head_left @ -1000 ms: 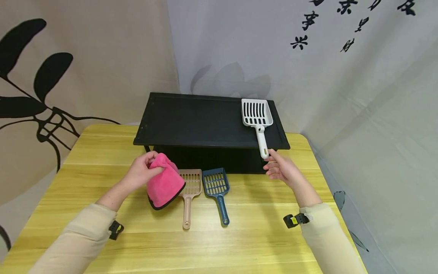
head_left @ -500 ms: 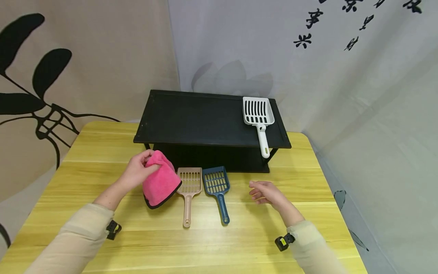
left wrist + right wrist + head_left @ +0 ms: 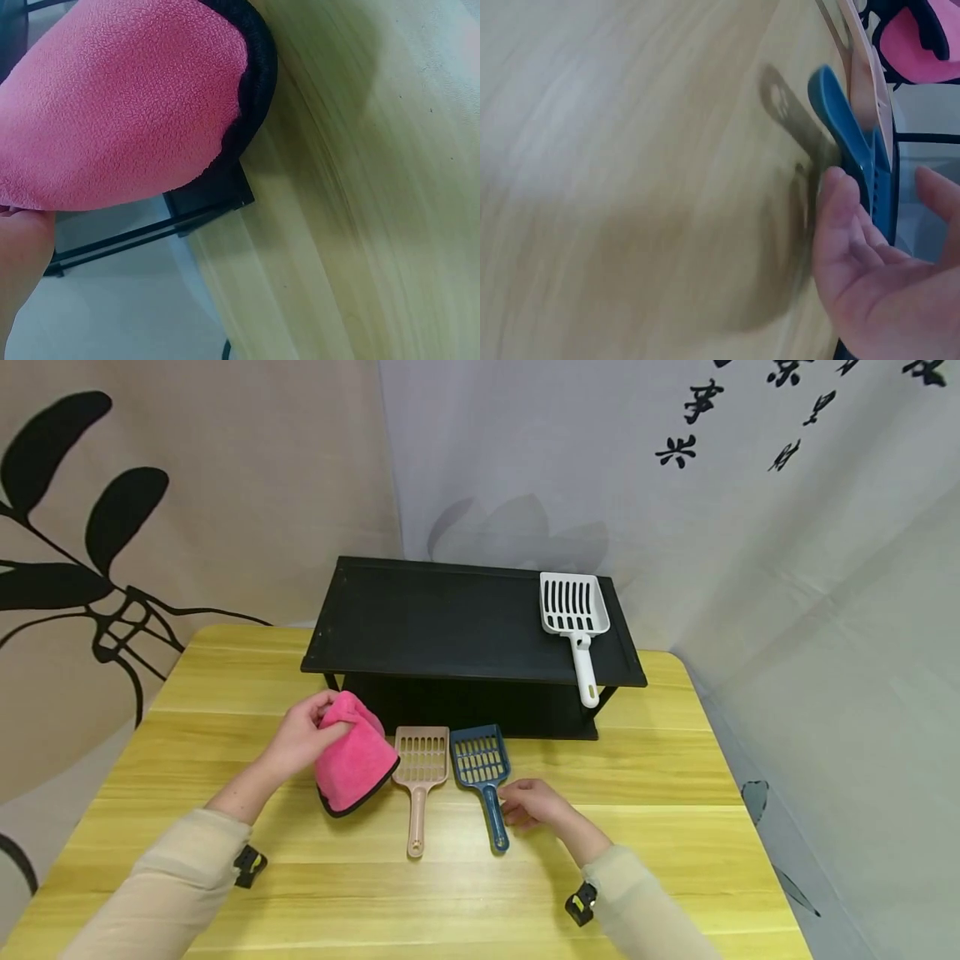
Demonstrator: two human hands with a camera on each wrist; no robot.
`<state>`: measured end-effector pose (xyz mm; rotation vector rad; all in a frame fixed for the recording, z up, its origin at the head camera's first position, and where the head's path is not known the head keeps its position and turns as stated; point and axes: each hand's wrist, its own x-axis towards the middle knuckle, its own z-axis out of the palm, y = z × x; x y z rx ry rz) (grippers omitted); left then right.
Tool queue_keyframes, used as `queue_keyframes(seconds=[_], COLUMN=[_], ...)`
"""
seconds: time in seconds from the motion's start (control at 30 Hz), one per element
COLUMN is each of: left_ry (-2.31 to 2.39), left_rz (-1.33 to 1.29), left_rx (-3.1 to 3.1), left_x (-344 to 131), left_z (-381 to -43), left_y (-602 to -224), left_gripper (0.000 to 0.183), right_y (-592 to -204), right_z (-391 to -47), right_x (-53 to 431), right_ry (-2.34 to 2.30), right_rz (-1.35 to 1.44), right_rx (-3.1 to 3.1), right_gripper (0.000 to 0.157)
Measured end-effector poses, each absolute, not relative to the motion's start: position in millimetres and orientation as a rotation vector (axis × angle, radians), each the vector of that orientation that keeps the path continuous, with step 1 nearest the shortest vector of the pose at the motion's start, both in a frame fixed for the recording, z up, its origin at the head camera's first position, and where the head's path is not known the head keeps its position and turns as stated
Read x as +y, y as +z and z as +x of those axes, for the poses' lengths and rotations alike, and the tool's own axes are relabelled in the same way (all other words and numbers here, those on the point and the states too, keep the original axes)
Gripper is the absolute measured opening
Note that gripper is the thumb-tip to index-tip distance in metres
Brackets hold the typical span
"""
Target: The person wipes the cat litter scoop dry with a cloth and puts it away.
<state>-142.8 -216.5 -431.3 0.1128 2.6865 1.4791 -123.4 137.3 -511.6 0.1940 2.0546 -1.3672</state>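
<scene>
"Pink cloth (image 3: 356, 760) pinched in the left hand (image 3: 303, 735). And the right hand (image 3: 536, 802)?"

"Loose, thumb apart, beside the blue scoop (image 3: 486, 782) on the table (image 3: 337, 893). Best gripped mid-handle, I'd say."

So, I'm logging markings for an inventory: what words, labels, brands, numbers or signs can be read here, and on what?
"兴": on the backdrop, lowest black character in its column.
"里": on the backdrop, further right; a probable reading.
Other backdrop characters: too stylised, blurred or cut off to read surely.
Wrist cameras: yellow marks, too small to read.
Scoops, cloth, rack: no readable text.
</scene>
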Motion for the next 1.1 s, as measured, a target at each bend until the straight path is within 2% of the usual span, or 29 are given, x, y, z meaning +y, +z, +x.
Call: queue_keyframes(seconds=[0.4, 0.83, 1.1], left_ry=[1.502, 1.536, 1.596], left_rz=[0.118, 0.174, 0.233], left_rx=[2.658, 2.61, 2.61], left_x=[-216, -213, -211], left_z=[-142, -141, -140], left_y=[-429, -426, -424], left_gripper=[0.031, 0.036, 0.038], right_y=[-517, -520, -499], right_z=[-120, -110, -111], right_x=[130, 151, 159], right_ry=[-1.472, -1.742, -1.679], right_rz=[0.255, 0.262, 0.173], right_rx=[1.957, 2.002, 2.018], right_gripper=[0.04, 0.038, 0.038])
